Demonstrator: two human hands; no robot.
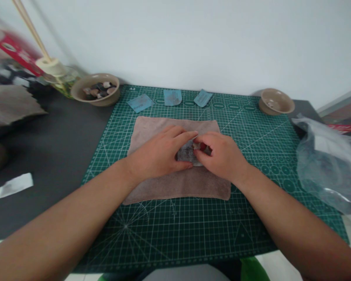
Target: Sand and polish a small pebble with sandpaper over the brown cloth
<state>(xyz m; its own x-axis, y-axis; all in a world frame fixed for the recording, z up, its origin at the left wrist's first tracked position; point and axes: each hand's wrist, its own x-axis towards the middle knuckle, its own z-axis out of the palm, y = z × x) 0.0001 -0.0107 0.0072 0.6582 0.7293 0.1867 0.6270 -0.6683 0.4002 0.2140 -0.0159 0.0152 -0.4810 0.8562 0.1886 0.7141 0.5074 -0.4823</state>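
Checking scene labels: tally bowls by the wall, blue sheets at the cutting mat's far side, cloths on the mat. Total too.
Tan bowls: 2
Blue printed sheets: 3
Pinkish-brown cloth: 1
Total: 6

At the grip, the sheet [186,154] is mottled grey; beneath it, the cloth [178,185] is dusty pinkish-brown. The surrounding cutting mat [175,234] is green with white gridlines; beyond, the paper slips [172,98] are pale blue.
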